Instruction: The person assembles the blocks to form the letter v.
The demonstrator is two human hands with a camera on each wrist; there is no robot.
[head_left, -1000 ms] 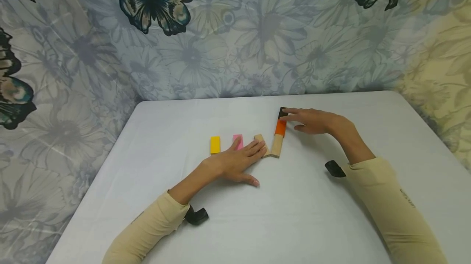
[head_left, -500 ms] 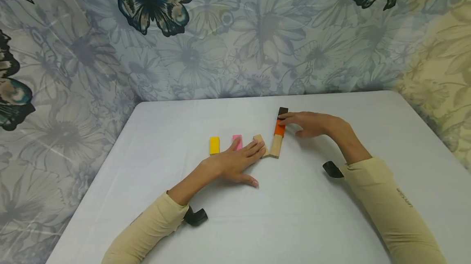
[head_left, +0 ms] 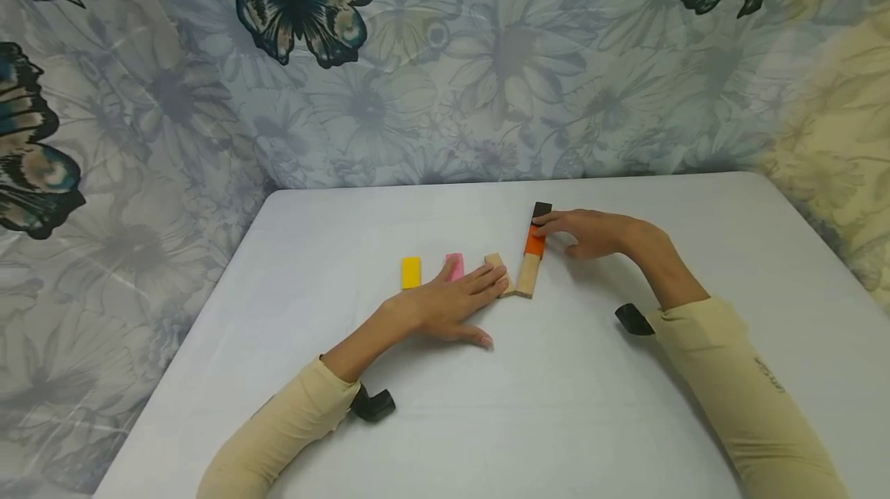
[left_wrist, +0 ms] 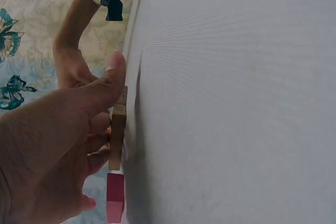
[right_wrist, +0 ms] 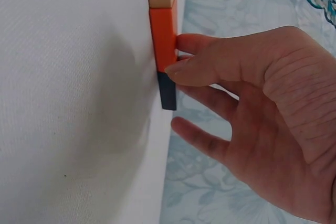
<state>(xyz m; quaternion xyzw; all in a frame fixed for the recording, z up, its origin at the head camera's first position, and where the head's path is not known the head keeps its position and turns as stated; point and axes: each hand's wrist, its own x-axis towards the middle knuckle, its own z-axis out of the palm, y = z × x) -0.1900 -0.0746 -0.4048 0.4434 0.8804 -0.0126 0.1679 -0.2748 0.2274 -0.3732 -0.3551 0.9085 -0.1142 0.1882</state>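
Note:
My left hand (head_left: pixel 448 310) lies with spread fingers, its fingertips on a slanted plain wooden block (head_left: pixel 494 260). A pink block (head_left: pixel 455 266) is partly hidden behind those fingers. A second plain wooden block (head_left: pixel 528 276) meets the slanted one at its near end, making a V. Beyond it, end to end, lie an orange block (head_left: pixel 535 242) and a black block (head_left: pixel 541 210). My right hand (head_left: pixel 587 233) reaches in from the right, its fingertips touching the orange block near the black one. In the right wrist view the thumb sits close by the orange block (right_wrist: pixel 164 38).
A yellow block (head_left: pixel 411 273) lies left of the pink one. All rest on a white-covered table (head_left: pixel 556 406). A butterfly-patterned fabric (head_left: pixel 431 97) hangs behind the table's far edge. Black wrist devices (head_left: pixel 374 405) jut from both sleeves.
My right fingers have drawn back from the black block toward the orange one, uncovering more of the black. The left hand stays put. The head view shifts slightly.

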